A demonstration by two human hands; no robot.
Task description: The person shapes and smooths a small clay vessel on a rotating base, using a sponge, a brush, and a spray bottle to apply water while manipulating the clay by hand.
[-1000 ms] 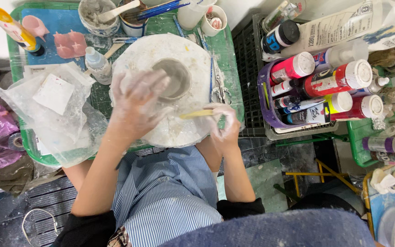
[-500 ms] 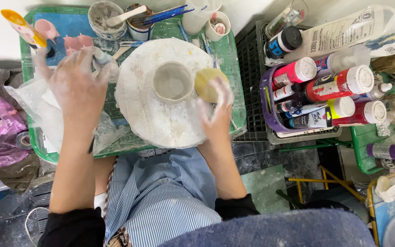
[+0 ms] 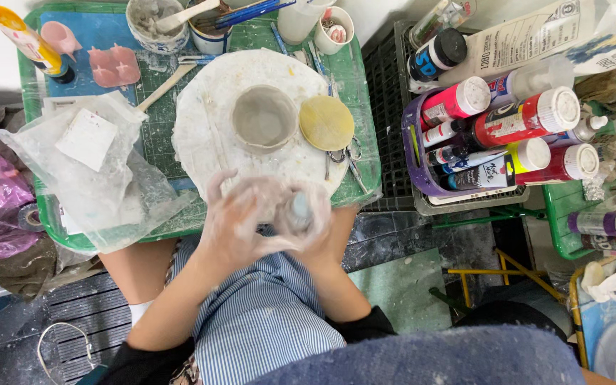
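Clay-smeared and blurred, the left hand (image 3: 240,217) and right hand (image 3: 308,214) meet at the near edge of the round white board (image 3: 208,121), both curled around a small bottle (image 3: 299,208) whose pale blue-grey body shows between the fingers. Beyond them, a grey clay bowl (image 3: 264,117) sits on the board's middle, with a yellow round sponge (image 3: 326,122) just beside it and scissors (image 3: 347,157) at the board's right rim. All rests on a green tray (image 3: 37,114).
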